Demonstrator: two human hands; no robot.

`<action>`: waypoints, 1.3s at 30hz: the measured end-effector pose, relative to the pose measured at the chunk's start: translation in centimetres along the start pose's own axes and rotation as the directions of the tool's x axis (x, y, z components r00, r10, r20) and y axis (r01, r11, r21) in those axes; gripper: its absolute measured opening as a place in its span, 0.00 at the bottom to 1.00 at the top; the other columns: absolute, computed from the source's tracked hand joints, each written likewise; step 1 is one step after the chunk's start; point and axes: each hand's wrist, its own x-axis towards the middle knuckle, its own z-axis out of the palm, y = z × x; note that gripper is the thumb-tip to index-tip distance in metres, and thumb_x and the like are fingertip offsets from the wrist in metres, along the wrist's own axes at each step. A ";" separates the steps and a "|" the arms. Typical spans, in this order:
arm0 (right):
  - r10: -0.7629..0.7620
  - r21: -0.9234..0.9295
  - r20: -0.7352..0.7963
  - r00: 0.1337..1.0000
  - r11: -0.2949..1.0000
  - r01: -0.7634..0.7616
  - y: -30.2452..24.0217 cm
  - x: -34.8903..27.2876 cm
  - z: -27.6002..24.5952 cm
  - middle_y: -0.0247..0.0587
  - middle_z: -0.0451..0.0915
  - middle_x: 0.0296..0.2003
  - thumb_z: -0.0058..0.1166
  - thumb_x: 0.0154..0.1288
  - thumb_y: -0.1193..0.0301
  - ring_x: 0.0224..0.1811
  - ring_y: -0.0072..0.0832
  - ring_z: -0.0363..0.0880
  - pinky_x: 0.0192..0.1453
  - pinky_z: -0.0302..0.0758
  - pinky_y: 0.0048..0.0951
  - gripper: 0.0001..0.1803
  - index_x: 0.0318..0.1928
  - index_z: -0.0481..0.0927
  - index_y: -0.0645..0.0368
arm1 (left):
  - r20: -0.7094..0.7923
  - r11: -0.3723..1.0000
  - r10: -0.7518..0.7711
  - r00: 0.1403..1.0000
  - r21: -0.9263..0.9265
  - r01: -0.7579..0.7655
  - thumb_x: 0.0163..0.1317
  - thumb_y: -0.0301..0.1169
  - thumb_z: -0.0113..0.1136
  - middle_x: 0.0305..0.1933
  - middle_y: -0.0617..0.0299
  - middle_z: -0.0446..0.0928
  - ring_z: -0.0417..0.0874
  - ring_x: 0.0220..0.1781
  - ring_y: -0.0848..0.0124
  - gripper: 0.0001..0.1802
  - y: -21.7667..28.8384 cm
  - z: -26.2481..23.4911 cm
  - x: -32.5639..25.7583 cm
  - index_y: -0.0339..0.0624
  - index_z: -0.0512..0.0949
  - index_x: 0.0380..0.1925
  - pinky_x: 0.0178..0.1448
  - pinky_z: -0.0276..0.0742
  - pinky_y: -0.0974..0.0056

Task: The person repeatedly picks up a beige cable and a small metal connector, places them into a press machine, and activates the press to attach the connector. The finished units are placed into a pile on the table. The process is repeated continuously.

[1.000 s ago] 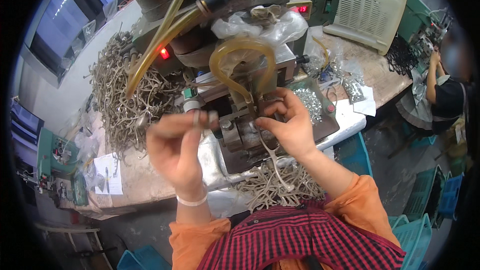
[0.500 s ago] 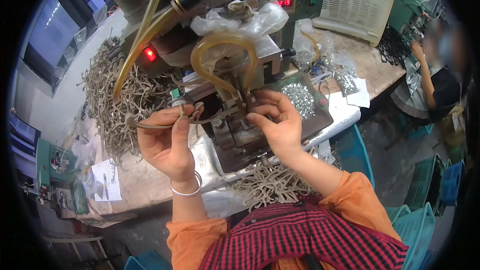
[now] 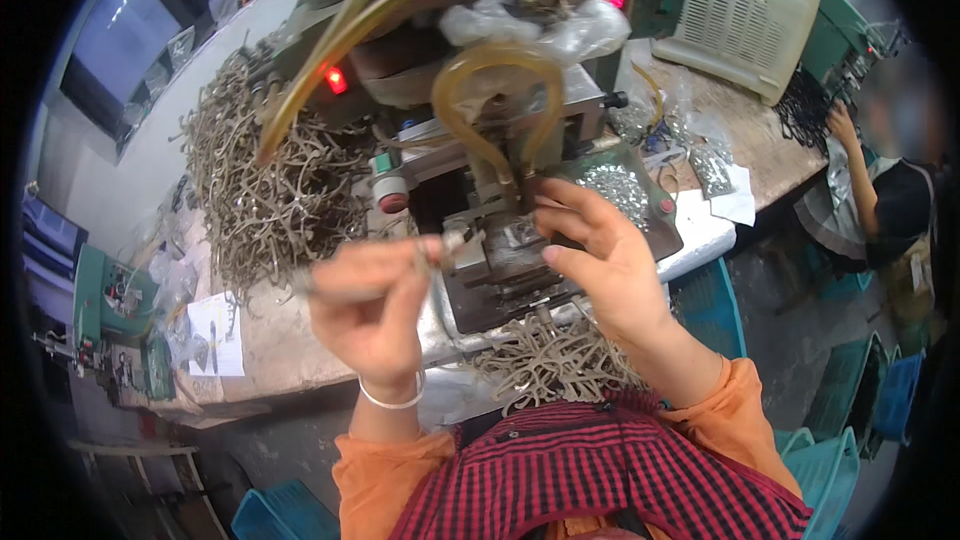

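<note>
The thin metal strip [image 3: 400, 275] sits in my left hand [image 3: 375, 315], pinched between thumb and fingers, and its far tip points right toward the small press fixture [image 3: 500, 250] in the middle of the bench [image 3: 270, 340]. It looks light and springy to me, a narrow bent piece of stamped metal like the ones tangled in the big heap [image 3: 260, 180] to the left and in the smaller pile [image 3: 550, 360] near my lap. I judge it stiff enough to hold its line but easy to twist, with edges that could bite, so I keep my grip clamped on the straight shank, close behind the working end. My right hand [image 3: 605, 270] is spread, fingers apart, holding nothing, hovering just right of the fixture under the amber hose loop [image 3: 495, 90].
</note>
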 end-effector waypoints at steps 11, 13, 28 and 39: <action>-0.493 -0.992 -0.033 0.869 0.125 0.033 8.1 3.6 -14.5 0.54 0.80 0.59 0.68 0.58 0.71 0.65 0.53 0.75 0.69 0.71 0.48 0.09 0.39 0.86 0.59 | 0.685 0.734 0.064 0.726 0.461 -0.499 0.50 0.21 0.73 0.47 0.56 0.88 0.80 0.26 0.69 0.12 -1.8 4.0 -2.0 0.40 0.83 0.36 0.28 0.74 0.65; -0.471 -0.983 -0.067 0.880 0.183 0.023 8.2 3.4 -14.8 0.52 0.81 0.57 0.68 0.58 0.71 0.63 0.52 0.76 0.66 0.72 0.47 0.08 0.38 0.86 0.58 | 0.692 0.751 -0.005 0.722 0.480 -0.454 0.49 0.20 0.72 0.47 0.58 0.88 0.80 0.26 0.68 0.12 -1.4 4.0 -1.8 0.41 0.83 0.36 0.29 0.75 0.65; -0.558 -0.977 0.107 0.823 0.096 0.192 7.8 6.0 -13.9 0.43 0.83 0.38 0.61 0.62 0.73 0.45 0.45 0.83 0.45 0.78 0.44 0.03 0.36 0.83 0.57 | 0.636 0.806 0.016 0.772 0.449 -0.386 0.54 0.22 0.69 0.53 0.57 0.87 0.78 0.27 0.69 0.14 -1.7 3.3 -2.9 0.39 0.84 0.42 0.30 0.74 0.66; -0.564 -0.891 -0.127 0.816 0.426 0.155 6.7 4.9 -11.4 0.43 0.87 0.35 0.66 0.60 0.73 0.41 0.44 0.86 0.48 0.79 0.40 0.05 0.37 0.89 0.58 | -0.076 -0.022 -0.272 0.959 0.997 0.072 0.56 0.31 0.71 0.48 0.55 0.81 0.79 0.49 0.51 0.08 -13.2 -12.0 -2.5 0.39 0.85 0.33 0.55 0.75 0.52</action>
